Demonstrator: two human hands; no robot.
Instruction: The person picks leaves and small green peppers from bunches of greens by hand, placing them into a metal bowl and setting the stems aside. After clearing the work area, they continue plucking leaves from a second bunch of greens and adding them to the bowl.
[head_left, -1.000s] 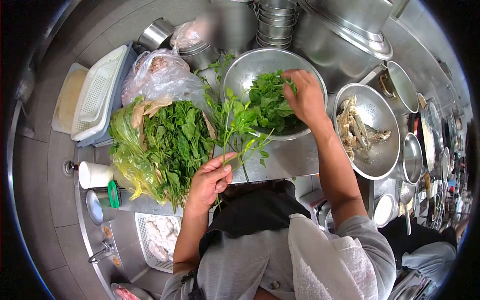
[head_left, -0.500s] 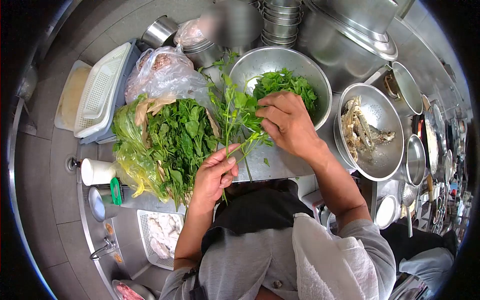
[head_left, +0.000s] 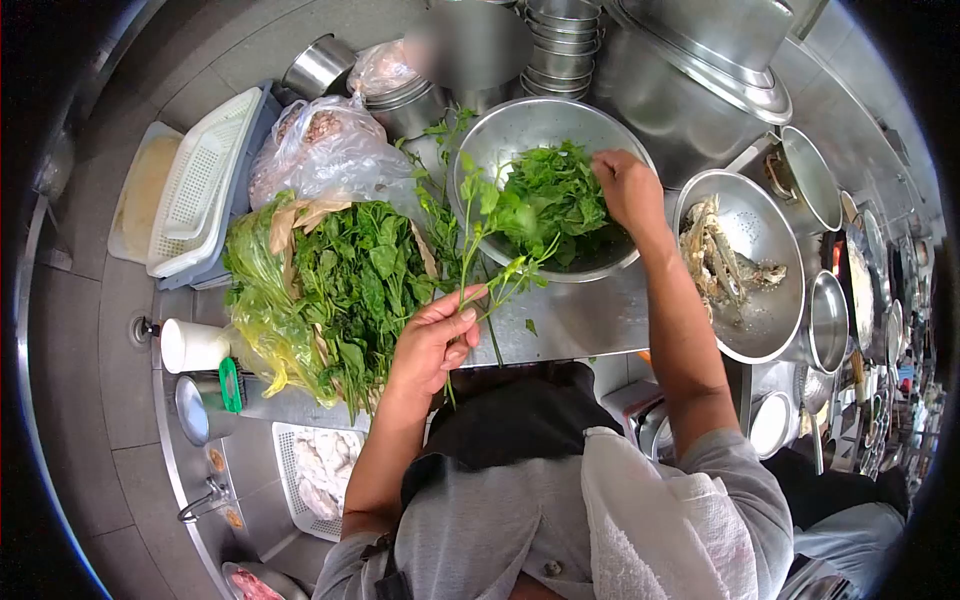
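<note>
My left hand (head_left: 437,335) pinches a thin green leafy stem (head_left: 470,250) that stands up in front of the steel bowl. Over the right rim of that steel bowl (head_left: 485,125) is my right hand (head_left: 630,190), its fingers curled together beside the picked green leaves (head_left: 555,190). Whatever those fingertips hold, if anything, is hidden. Left of my left hand, a large heap of leafy greens (head_left: 355,270) spills from a yellowish plastic bag (head_left: 262,330) and brown paper. A few stems lie between the heap and the bowl.
On the right, a steel colander (head_left: 765,215) holds fish-like pieces. Behind stand a big lidded pot (head_left: 670,90) and stacked steel pots (head_left: 560,50). A clear bag (head_left: 330,150) and white baskets (head_left: 205,180) are at the left. Below them, a sink holds a basket of pale food (head_left: 325,465).
My right hand has moved from the stem to the right, over the bowl's edge. My left hand keeps its pinch on the stem, which has fewer leaves near its top.
</note>
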